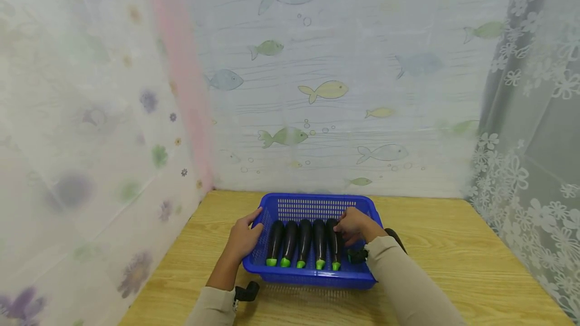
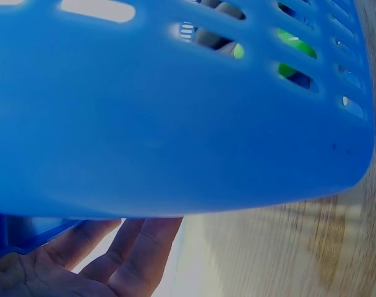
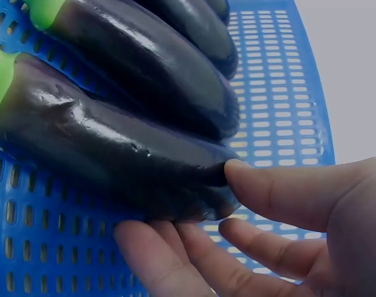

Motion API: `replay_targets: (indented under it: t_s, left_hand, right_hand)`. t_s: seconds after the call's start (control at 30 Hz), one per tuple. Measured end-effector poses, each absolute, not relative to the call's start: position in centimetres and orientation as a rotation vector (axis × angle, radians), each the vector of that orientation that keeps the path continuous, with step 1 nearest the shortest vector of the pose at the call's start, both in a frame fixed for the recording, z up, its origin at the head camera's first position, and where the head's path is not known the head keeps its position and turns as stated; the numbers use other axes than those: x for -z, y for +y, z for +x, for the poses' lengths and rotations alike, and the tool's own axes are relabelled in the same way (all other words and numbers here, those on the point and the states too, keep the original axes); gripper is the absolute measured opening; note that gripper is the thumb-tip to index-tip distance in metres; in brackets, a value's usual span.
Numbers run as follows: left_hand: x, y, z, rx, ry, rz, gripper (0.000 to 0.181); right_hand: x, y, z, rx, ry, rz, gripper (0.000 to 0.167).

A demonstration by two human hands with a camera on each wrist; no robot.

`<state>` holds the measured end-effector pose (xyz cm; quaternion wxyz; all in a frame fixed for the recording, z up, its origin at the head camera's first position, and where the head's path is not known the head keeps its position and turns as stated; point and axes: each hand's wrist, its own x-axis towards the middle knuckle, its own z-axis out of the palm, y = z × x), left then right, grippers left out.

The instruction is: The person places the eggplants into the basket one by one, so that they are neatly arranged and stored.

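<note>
A blue plastic basket [image 1: 317, 275] stands on the table with several dark purple eggplants [image 1: 304, 240] lying side by side in it, their green stem ends toward me. My left hand [image 1: 243, 238] grips the basket's left rim; the left wrist view shows its fingers [image 2: 145, 253] beside the outer wall. My right hand [image 1: 355, 223] reaches inside and holds the rounded far end of the rightmost eggplant [image 1: 335, 250]. In the right wrist view the thumb [image 3: 268, 189] lies against that eggplant's end, and the other fingers curl along its lower side.
Right of the basket, a dark curved object [image 1: 395, 239] shows partly behind my right forearm; its kind is unclear. The wood-grain table [image 1: 453, 255] extends to both sides. A fish-print curtain [image 1: 344, 114] hangs behind it, with a flower-print sheet [image 1: 90, 165] at left.
</note>
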<state>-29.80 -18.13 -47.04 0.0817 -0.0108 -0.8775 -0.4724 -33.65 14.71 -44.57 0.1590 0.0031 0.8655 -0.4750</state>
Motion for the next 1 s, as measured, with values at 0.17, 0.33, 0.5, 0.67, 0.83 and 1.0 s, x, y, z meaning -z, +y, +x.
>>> replay_targets:
  t_s: [0.17, 0.33, 0.5, 0.67, 0.83, 1.0]
  left_hand:
    - [47.10, -18.19, -29.98, 1.414, -2.623, -0.033, 0.056]
    - [47.21, -18.32, -30.19, 1.406, -2.625, -0.039, 0.056]
    - [47.30, -18.44, -30.44, 1.395, -2.624, -0.035, 0.057]
    - [47.33, -18.37, -30.48, 1.397, -2.622, -0.044, 0.056]
    - [47.39, -18.32, -30.39, 1.401, -2.620, -0.057, 0.056]
    - [47.47, -18.32, -30.39, 1.404, -2.618, -0.064, 0.056]
  right_hand:
    - [44.67, 14.59, -33.65, 1.348, 2.489, 0.012, 0.030]
    - [44.64, 14.53, -33.72, 1.352, 2.500, 0.020, 0.023]
    - [44.76, 14.49, -33.95, 1.354, 2.500, 0.037, 0.021]
    - [44.92, 14.50, -33.96, 1.358, 2.508, 0.029, 0.020]
    - [44.83, 14.48, -33.91, 1.364, 2.493, 0.036, 0.021]
    - [44.64, 14.51, -34.01, 1.359, 2.513, 0.047, 0.022]
